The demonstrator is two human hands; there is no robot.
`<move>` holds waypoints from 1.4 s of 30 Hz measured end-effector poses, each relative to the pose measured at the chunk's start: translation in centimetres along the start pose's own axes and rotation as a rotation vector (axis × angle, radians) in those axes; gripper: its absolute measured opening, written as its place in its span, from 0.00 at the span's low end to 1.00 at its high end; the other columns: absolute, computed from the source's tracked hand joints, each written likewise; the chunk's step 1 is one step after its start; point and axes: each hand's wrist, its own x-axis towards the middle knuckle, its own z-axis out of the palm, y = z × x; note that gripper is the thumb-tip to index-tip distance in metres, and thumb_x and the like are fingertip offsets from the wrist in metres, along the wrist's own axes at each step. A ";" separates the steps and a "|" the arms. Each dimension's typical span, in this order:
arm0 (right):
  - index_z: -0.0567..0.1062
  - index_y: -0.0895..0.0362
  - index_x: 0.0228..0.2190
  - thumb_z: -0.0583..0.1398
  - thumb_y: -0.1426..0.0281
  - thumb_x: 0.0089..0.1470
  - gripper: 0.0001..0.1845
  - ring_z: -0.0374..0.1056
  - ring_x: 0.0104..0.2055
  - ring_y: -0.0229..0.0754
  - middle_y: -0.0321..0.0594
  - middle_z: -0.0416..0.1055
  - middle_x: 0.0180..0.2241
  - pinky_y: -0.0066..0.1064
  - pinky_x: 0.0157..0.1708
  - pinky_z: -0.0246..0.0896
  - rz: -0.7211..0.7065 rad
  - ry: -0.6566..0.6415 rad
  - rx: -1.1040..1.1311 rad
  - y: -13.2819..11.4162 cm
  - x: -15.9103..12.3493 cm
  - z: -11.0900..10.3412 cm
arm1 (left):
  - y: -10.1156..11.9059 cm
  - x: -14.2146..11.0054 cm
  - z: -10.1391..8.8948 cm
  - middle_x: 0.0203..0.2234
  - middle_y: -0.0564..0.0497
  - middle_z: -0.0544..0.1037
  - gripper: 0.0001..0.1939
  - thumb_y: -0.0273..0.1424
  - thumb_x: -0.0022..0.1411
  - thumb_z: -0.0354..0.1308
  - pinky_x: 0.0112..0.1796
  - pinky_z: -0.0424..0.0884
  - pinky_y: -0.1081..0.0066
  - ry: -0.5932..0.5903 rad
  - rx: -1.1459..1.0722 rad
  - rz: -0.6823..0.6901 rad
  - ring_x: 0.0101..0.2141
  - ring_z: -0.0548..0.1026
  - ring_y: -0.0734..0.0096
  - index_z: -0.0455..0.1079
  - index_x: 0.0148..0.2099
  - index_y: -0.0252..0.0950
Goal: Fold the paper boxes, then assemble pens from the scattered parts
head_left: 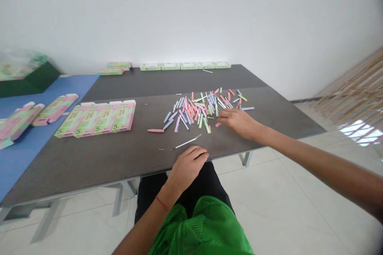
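A pile of pen parts (196,112) in pink, blue, green and purple, mixed with white refills, lies on the dark table. My right hand (238,122) reaches to the pile's near right side, fingertips closed and bent down; whatever they pinch is hidden. Just under those fingers is a small pink piece (218,124). At the table's front edge rests my left hand (189,166), its fingers curled together and their inner side out of sight. A single refill (186,142) with a dark tip lies just beyond it, apart from the pile.
Four pink-and-green boxes (95,119) lie side by side on the left. More cartons (55,109) and a dark green bin (32,77) are on the blue surface (70,87). Flat boxes (179,66) line the back by the wall. Dark table (119,151) ends near my lap.
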 end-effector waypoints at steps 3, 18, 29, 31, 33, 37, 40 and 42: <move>0.82 0.59 0.39 0.57 0.77 0.66 0.12 0.70 0.41 0.48 0.48 0.77 0.37 0.34 0.36 0.56 0.151 0.007 0.046 0.4 -0.6 -0.2 | 0.0 0.0 0.0 0.50 0.45 0.79 0.10 0.26 0.72 0.56 0.56 0.75 0.61 -0.007 -0.015 -0.013 0.53 0.74 0.61 0.75 0.53 0.35; 0.81 0.61 0.31 0.56 0.81 0.63 0.15 0.67 0.38 0.45 0.45 0.72 0.32 0.33 0.36 0.56 -0.053 -0.044 0.177 1.3 1.4 -0.3 | 0.2 0.1 -0.4 0.48 0.46 0.81 0.12 0.25 0.73 0.54 0.53 0.77 0.59 0.032 -0.117 -0.046 0.52 0.75 0.61 0.77 0.52 0.38; 0.79 0.60 0.35 0.56 0.80 0.60 0.11 0.70 0.36 0.43 0.43 0.76 0.34 0.33 0.38 0.61 0.105 0.080 0.550 -1.0 1.4 -2.2 | 0.7 0.5 -0.3 0.47 0.46 0.82 0.12 0.27 0.73 0.55 0.53 0.78 0.59 0.166 -0.247 -0.136 0.49 0.79 0.62 0.77 0.53 0.39; 0.78 0.59 0.37 0.56 0.78 0.62 0.10 0.70 0.37 0.42 0.43 0.76 0.35 0.33 0.39 0.61 0.052 0.096 0.637 -1.9 1.2 -2.5 | 1.2 1.3 -0.5 0.46 0.46 0.83 0.11 0.29 0.72 0.57 0.49 0.80 0.62 0.312 -0.352 -0.267 0.45 0.81 0.64 0.75 0.54 0.39; 0.77 0.59 0.37 0.57 0.77 0.63 0.09 0.70 0.38 0.42 0.42 0.76 0.35 0.34 0.40 0.62 -0.012 0.093 0.685 -2.7 1.0 -2.5 | 1.4 2.5 -0.8 0.45 0.46 0.83 0.13 0.31 0.70 0.61 0.41 0.82 0.66 0.409 -0.482 -0.388 0.40 0.83 0.65 0.74 0.55 0.39; 0.78 0.58 0.36 0.63 0.71 0.59 0.03 0.72 0.33 0.40 0.39 0.78 0.31 0.31 0.35 0.62 0.116 0.115 0.836 -3.4 1.2 -1.3 | 0.6 4.6 -1.0 0.37 0.48 0.85 0.06 0.30 0.65 0.65 0.35 0.82 0.69 0.377 -0.585 -0.414 0.33 0.83 0.66 0.79 0.45 0.38; 0.79 0.58 0.35 0.66 0.68 0.57 0.06 0.71 0.29 0.39 0.38 0.77 0.28 0.29 0.31 0.62 0.248 0.194 0.911 -3.4 1.2 0.1 | -0.6 5.3 -0.5 0.36 0.49 0.83 0.07 0.26 0.62 0.67 0.35 0.81 0.69 0.392 -0.530 -0.403 0.33 0.81 0.68 0.80 0.43 0.38; 0.79 0.59 0.34 0.65 0.68 0.57 0.06 0.71 0.28 0.39 0.38 0.77 0.27 0.29 0.31 0.62 0.285 0.229 0.917 -3.3 1.1 1.0 | -1.3 5.2 0.2 0.37 0.48 0.82 0.10 0.23 0.61 0.67 0.37 0.81 0.68 0.366 -0.502 -0.381 0.34 0.81 0.68 0.79 0.45 0.37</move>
